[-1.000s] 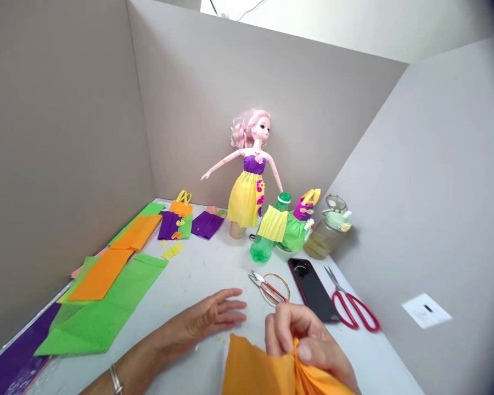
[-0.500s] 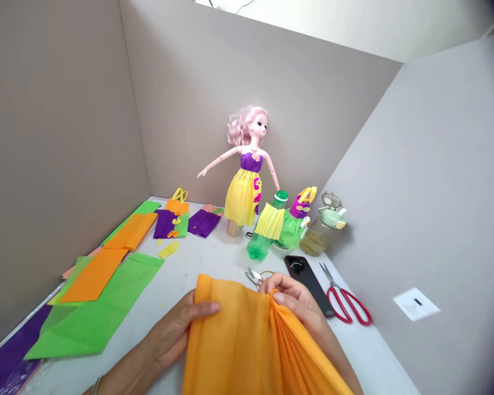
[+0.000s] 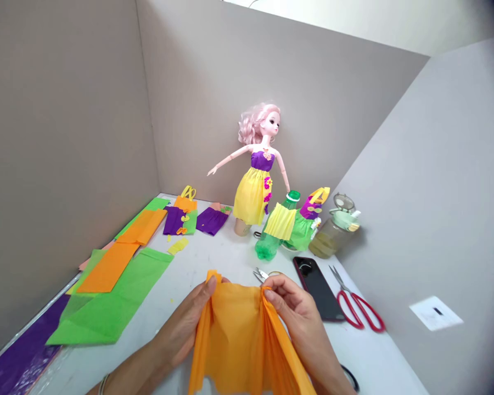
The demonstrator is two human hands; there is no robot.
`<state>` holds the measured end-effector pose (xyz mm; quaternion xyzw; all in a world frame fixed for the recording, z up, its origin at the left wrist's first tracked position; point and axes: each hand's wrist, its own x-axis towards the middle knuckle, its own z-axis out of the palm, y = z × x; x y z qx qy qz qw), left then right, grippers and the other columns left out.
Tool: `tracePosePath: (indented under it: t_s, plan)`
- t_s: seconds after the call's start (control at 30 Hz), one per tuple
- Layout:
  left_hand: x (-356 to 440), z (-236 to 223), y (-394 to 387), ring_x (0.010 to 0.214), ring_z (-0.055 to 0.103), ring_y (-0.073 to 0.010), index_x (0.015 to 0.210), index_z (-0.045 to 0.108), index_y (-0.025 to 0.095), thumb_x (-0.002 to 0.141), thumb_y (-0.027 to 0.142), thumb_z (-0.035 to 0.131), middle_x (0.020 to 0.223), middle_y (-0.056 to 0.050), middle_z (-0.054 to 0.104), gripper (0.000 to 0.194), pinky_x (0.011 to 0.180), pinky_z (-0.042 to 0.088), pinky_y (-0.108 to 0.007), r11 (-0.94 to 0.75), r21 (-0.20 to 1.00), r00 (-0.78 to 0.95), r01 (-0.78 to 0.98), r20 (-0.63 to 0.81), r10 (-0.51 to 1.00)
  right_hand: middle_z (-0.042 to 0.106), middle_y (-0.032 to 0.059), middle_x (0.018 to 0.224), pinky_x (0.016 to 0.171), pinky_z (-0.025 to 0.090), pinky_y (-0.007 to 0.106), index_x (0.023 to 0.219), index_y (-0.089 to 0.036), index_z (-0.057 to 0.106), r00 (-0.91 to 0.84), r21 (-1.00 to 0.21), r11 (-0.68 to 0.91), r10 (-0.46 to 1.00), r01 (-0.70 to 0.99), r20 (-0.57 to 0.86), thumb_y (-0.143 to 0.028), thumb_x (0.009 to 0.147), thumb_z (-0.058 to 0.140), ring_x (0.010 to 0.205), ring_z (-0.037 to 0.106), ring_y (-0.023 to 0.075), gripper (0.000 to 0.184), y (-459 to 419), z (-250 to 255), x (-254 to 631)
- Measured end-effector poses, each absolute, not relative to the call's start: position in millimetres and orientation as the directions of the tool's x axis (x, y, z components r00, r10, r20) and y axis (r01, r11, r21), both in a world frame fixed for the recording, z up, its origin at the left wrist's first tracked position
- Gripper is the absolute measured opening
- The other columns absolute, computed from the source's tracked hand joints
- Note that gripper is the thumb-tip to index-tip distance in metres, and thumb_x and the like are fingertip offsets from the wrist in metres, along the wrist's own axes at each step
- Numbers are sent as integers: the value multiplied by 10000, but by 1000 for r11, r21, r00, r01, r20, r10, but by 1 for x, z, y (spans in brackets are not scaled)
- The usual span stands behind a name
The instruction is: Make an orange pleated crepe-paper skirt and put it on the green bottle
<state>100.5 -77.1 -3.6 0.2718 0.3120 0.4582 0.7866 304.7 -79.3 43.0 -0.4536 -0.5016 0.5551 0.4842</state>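
Note:
A thin sheet of orange crepe paper [image 3: 236, 329] hangs between my two hands, near the front of the table. My left hand [image 3: 193, 318] grips its upper left edge, thumb on top, where the paper folds over. On the other side my right hand [image 3: 298, 307] pinches the upper right edge, and gathered pleats fan down from those fingertips. Just beyond that hand lie small metal pliers [image 3: 261, 274], partly hidden. A dark phone [image 3: 319, 291] and red-handled scissors [image 3: 356, 302] rest to its right.
Orange strips [image 3: 107, 269] and green paper [image 3: 102, 323] lie along the left. Behind stand a pink-haired doll [image 3: 253, 192] in a yellow skirt, a green bottle [image 3: 267, 247] wrapped in yellow, and a lidded jar [image 3: 327, 238]. Small paper outfits [image 3: 175, 219] sit at the back left. Walls enclose the table.
My left hand has moved closer to my right and bunched the left edge of the orange paper. The held span is narrower, and the view has shifted slightly left.

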Motion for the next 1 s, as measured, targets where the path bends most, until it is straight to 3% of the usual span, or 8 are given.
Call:
tracePosePath:
  t_s: [0.07,0.13,0.27,0.43,0.63,0.87,1.0]
  plan:
    - [99,-1,-77,879,614,-193,1107,607,181,697,601,819,986,-45,656,624,764,485,-261,400,775,456,-489,-164,875,580,3,768,640,426,250,825,-202,653,-117,-999,0,993,-54,7,-483,833,738,714,532,155,294,-81,42,302]
    - [100,3,-77,796,594,-157,1046,604,180,633,492,902,908,-16,643,597,702,460,-228,367,825,464,-430,-147,874,586,7,778,650,433,250,827,-204,657,-113,-999,34,993,-20,36,-480,852,719,728,542,157,284,-81,41,299]
    - [106,10,-79,676,527,-105,808,590,157,748,424,837,730,26,560,368,652,433,-198,354,841,398,-408,-186,899,595,16,787,682,436,265,813,-200,668,-132,-992,101,987,71,91,-457,879,688,751,551,165,266,-82,38,296]
    - [107,15,-82,738,529,-120,865,609,164,850,491,726,775,13,571,349,696,449,-200,299,884,305,-361,-191,933,606,21,764,672,433,283,805,-205,673,-144,-988,105,986,109,89,-437,885,677,726,546,171,245,-83,38,293]
    - [106,11,-83,683,520,-121,888,580,159,679,473,867,747,27,562,474,645,419,-215,324,879,404,-349,-170,899,622,27,761,670,442,284,784,-209,686,-139,-985,129,984,111,113,-450,881,678,725,564,176,260,-85,37,289]
    - [103,11,-82,721,460,-124,834,559,168,823,458,743,774,33,489,343,688,394,-230,126,955,307,-268,-39,951,685,54,883,730,481,301,934,-219,736,-90,-997,42,995,64,36,-474,833,726,833,633,212,274,-85,32,289]
    - [102,11,-82,793,486,-148,914,573,177,893,486,652,856,9,534,320,747,407,-249,48,979,338,-200,23,941,685,49,857,731,481,293,871,-215,745,-109,-995,73,992,72,65,-463,845,715,820,632,204,251,-86,34,288]
